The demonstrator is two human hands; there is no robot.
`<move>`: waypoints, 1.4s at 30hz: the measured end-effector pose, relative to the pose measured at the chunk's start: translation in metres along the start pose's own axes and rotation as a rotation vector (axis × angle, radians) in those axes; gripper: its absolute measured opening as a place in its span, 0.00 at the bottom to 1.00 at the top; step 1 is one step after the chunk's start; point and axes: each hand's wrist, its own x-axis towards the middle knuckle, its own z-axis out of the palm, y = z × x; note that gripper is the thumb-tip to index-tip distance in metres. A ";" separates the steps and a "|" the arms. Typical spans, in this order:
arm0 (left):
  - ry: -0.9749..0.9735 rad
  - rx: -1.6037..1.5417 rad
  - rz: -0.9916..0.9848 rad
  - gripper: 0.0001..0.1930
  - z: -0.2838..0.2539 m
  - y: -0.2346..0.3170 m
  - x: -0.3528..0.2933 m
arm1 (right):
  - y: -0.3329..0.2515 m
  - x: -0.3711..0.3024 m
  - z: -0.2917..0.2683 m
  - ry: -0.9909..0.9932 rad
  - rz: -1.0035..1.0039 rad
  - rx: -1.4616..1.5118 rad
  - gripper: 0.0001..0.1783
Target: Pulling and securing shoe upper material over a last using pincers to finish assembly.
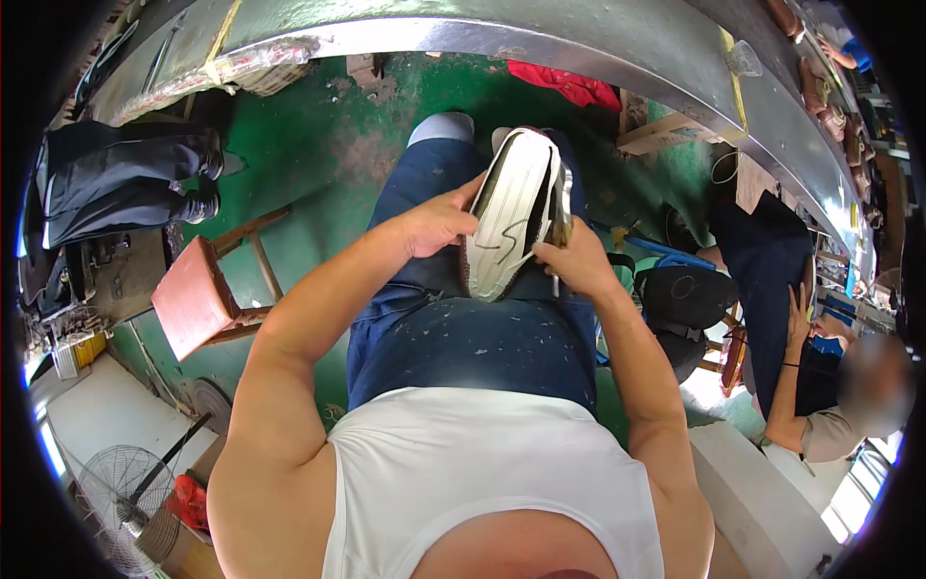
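Note:
Over my lap lies a shoe (502,227), its pale underside facing up, with a dark curved line marked near the lower end. A dark gap runs along its right side, beside a loose pale edge. My left hand (442,220) is closed on the shoe's left side, thumb near the rim and the other fingers partly hidden beneath. On the other side, my right hand (576,259) is closed round a shiny metal hand tool (565,193) held against the shoe's right edge. The hand covers much of the tool, so its exact kind is unclear.
A long metal-edged bench (463,37) curves across the far side. To the left stand a reddish stool (198,299) and a wire fan (125,492). A black seat (685,294) and a seated co-worker (772,289) are at right. Red cloth (564,85) lies beneath the bench.

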 end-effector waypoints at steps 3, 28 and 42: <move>-0.021 0.064 0.115 0.47 0.004 -0.023 0.005 | 0.025 -0.031 -0.011 -0.025 -0.114 0.563 0.21; 0.072 0.465 0.410 0.59 0.026 -0.057 0.032 | -0.099 -0.053 0.031 -0.434 -0.851 -0.548 0.21; 0.130 0.525 0.213 0.60 0.008 -0.046 0.004 | -0.040 -0.034 -0.029 0.057 -0.718 -1.086 0.17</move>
